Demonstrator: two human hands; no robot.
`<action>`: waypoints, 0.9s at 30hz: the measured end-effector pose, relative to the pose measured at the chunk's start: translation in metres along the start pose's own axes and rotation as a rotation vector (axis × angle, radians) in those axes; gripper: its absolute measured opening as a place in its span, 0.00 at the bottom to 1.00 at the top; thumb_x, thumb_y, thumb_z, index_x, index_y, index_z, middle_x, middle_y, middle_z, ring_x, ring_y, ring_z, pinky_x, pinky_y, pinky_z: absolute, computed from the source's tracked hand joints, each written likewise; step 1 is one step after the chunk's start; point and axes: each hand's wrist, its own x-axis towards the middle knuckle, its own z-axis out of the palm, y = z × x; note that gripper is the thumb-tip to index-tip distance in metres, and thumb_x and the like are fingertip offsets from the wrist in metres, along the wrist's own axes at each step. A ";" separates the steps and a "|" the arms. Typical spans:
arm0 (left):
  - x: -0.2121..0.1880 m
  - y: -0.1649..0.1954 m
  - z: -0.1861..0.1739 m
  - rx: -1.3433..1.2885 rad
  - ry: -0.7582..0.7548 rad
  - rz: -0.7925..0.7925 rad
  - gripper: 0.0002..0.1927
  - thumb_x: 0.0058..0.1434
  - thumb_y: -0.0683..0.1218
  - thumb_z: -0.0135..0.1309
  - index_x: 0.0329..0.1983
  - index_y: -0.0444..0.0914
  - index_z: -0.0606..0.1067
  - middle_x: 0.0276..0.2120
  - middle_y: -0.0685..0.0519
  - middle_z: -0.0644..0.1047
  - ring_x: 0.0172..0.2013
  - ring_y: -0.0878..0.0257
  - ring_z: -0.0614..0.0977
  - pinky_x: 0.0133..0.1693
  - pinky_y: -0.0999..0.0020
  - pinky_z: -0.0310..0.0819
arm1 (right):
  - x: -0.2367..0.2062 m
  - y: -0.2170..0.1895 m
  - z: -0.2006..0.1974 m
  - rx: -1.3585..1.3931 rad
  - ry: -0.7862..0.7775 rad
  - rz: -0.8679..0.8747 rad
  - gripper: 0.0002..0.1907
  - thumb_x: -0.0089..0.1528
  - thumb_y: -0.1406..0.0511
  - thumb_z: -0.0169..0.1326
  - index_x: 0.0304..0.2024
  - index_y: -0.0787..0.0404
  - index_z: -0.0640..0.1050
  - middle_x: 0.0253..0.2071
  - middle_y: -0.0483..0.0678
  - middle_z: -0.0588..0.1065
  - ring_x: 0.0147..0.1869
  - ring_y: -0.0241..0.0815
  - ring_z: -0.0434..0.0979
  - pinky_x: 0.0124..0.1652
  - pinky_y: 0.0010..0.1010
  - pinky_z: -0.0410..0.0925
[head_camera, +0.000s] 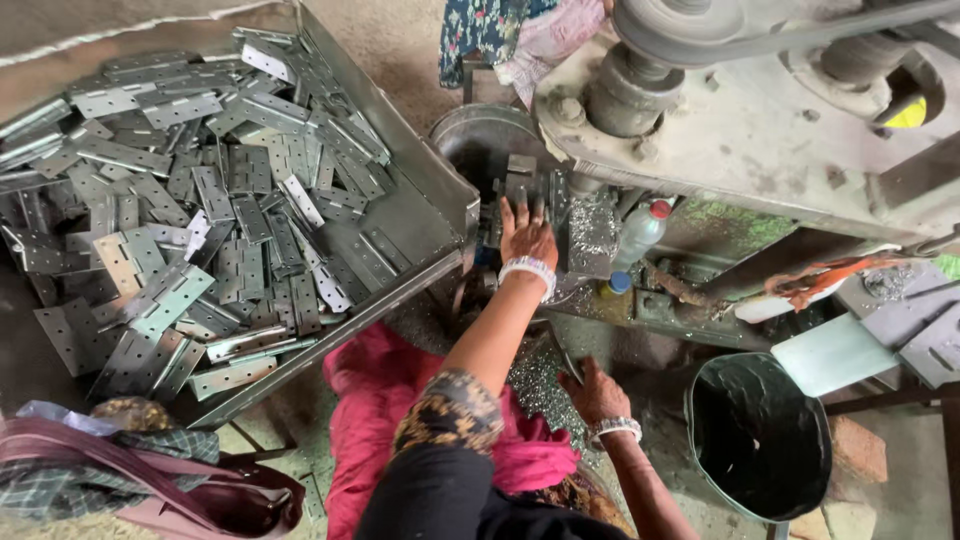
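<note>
My left hand (527, 238) reaches forward to the drill press, fingers laid flat on a grey hinge plate (520, 180) that it holds against the machine's bed under the spindle. White bangles circle that wrist. My right hand (594, 392) rests low by my lap, fingers curled down on a spread of metal shavings (537, 372); whether it holds anything is hidden. A sloping metal tray (420, 200) to the left carries a big heap of several flat, punched hinge plates (200, 210).
The grey machine body with pulley and belt (680, 30) fills the upper right. A plastic bottle with a red cap (640, 232) stands by the bed. A dark round bucket (757, 435) sits at lower right, a bag (150, 470) at lower left, pink cloth (370, 390) on my lap.
</note>
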 end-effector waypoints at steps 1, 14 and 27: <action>-0.010 -0.004 0.006 -0.053 0.070 0.020 0.25 0.72 0.52 0.36 0.68 0.40 0.67 0.76 0.53 0.55 0.76 0.51 0.48 0.70 0.36 0.23 | 0.003 -0.004 -0.012 0.017 0.044 0.005 0.30 0.59 0.47 0.57 0.59 0.51 0.72 0.41 0.58 0.80 0.45 0.62 0.82 0.44 0.52 0.73; -0.048 0.037 -0.045 -0.200 0.403 0.112 0.13 0.63 0.50 0.54 0.49 0.43 0.80 0.60 0.48 0.74 0.63 0.53 0.70 0.66 0.50 0.53 | 0.004 -0.045 -0.077 0.046 0.347 -0.006 0.31 0.62 0.46 0.55 0.62 0.51 0.70 0.46 0.58 0.80 0.48 0.64 0.80 0.45 0.54 0.71; -0.035 0.012 0.042 -0.121 0.207 -0.006 0.23 0.69 0.54 0.45 0.57 0.36 0.79 0.74 0.49 0.60 0.73 0.50 0.56 0.66 0.49 0.49 | 0.021 -0.048 -0.081 -0.084 0.162 -0.093 0.33 0.63 0.43 0.52 0.63 0.52 0.67 0.42 0.62 0.80 0.47 0.65 0.81 0.44 0.55 0.71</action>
